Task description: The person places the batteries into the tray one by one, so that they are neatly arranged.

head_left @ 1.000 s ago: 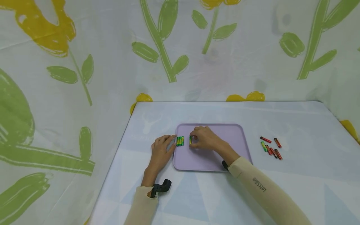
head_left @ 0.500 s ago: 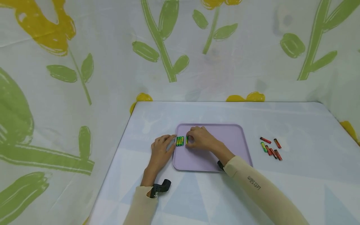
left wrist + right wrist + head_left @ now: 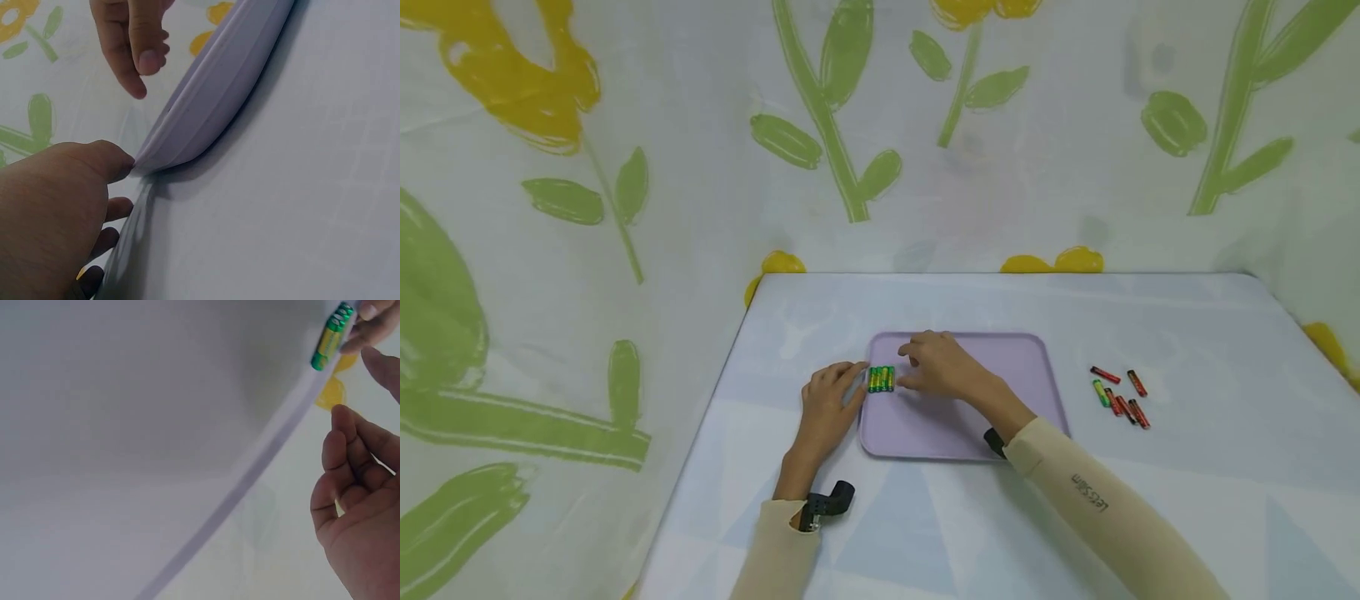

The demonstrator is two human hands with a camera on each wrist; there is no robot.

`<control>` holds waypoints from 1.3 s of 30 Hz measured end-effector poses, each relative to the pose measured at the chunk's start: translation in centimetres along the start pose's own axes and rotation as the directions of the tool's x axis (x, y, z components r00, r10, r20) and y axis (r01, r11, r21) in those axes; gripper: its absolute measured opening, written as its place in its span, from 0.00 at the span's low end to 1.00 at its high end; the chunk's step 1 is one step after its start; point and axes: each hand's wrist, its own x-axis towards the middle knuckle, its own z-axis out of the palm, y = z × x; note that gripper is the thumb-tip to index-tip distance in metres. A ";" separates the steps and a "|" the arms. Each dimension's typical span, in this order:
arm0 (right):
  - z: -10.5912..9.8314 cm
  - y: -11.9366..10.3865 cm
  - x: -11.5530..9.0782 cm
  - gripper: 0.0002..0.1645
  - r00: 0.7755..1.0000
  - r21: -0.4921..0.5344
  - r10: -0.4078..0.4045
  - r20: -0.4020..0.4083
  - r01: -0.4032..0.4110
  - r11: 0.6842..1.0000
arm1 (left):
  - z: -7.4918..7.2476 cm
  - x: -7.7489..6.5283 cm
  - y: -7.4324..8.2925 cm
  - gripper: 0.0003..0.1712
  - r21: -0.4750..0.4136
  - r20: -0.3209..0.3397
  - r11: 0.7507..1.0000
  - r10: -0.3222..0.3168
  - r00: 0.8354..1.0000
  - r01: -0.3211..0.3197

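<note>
Purple tray (image 3: pixel 925 433): green batteries (image 3: pixel 882 379) rowed at left
My right hand (image 3: pixel 943 367): released; its battery now joins the row
My left hand (image 3: pixel 829 400): relaxed, touching the tray's left edge

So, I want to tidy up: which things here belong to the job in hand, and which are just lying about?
Likely in the job:
green batteries in a row
tray under them
left hand, at its edge
right hand, above it
probably the lone green battery

Seemingly just lying about:
red batteries on the table
</note>
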 end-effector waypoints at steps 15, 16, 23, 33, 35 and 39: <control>-4.7 3.2 -7.5 0.19 0.987 0.056 -0.049 -0.154 0.058 0.997 | -0.9 0.3 -0.7 0.24 -0.015 0.016 0.999 -0.028 0.999 0.028; -4.8 3.7 -8.1 0.19 0.985 0.050 -0.045 -0.167 0.054 0.997 | -0.9 0.2 -0.7 0.24 -0.016 0.018 0.999 -0.027 0.999 0.028; -5.3 8.0 -12.4 0.18 0.979 0.066 0.001 -0.205 0.012 0.998 | -1.0 0.1 -1.2 0.24 -0.015 0.006 1.000 -0.015 1.000 0.015; -5.6 12.0 -16.5 0.17 0.977 0.024 0.096 -0.188 -0.093 0.995 | -1.1 0.2 -2.0 0.24 -0.018 -0.006 1.000 -0.012 1.000 0.012; -5.6 12.5 -16.9 0.18 0.981 0.011 0.121 -0.151 -0.120 0.993 | -1.1 0.1 -2.1 0.24 -0.019 -0.010 1.000 -0.015 1.000 0.015; -5.3 13.8 -17.5 0.21 0.982 -0.020 0.168 -0.084 -0.170 0.985 | -1.4 -0.1 -2.1 0.24 -0.015 -0.010 1.000 -0.014 1.000 0.014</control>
